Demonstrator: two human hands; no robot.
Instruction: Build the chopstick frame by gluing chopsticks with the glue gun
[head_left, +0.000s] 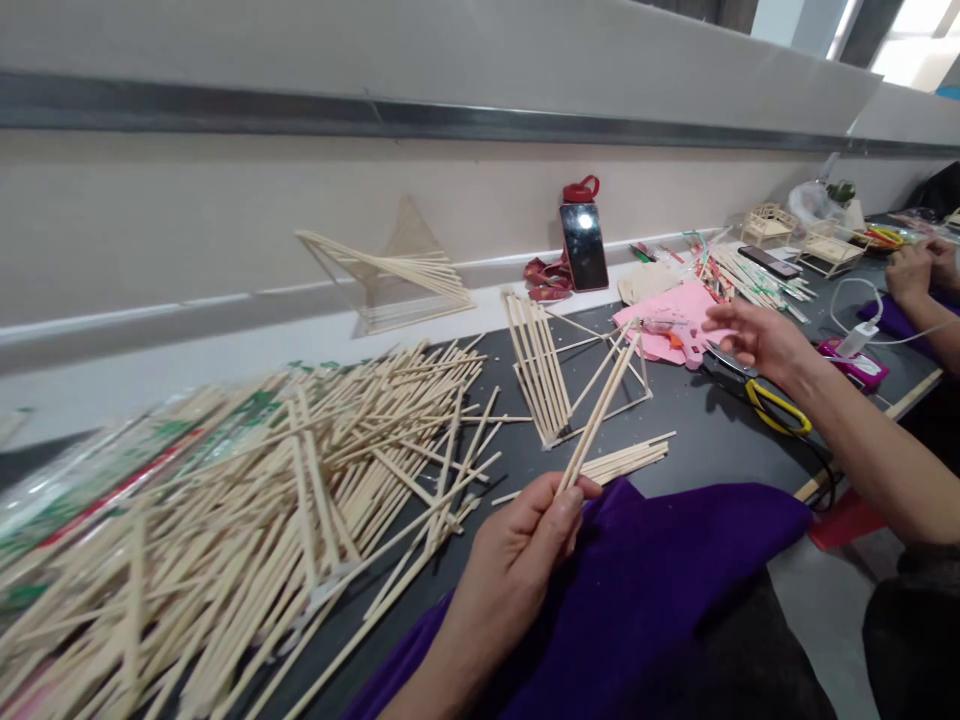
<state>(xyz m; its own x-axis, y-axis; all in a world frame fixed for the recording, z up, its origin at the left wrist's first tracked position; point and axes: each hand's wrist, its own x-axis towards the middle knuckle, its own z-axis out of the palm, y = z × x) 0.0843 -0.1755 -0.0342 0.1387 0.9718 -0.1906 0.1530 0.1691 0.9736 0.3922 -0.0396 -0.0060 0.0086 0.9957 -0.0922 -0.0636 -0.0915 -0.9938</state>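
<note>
Between the thumb and fingers of my left hand (536,535) is a small bundle of thin wooden sticks (606,400), slanting up and away to the right. My right hand (761,340) hovers with fingers apart, holding nothing, beside a pink glue gun (686,340) that lies on pink paper (652,315). Behind the held sticks stands a stick frame (541,370) with a row of parallel sticks on one side. A few loose sticks (626,460) lie just past my left hand.
A big heap of sticks (247,520) covers the left. A twisted stick model (390,270) leans at the wall near a phone (583,245). Yellow-handled scissors (776,408) and a purple power strip (855,365) lie right. Another person's hands (919,270) are at far right.
</note>
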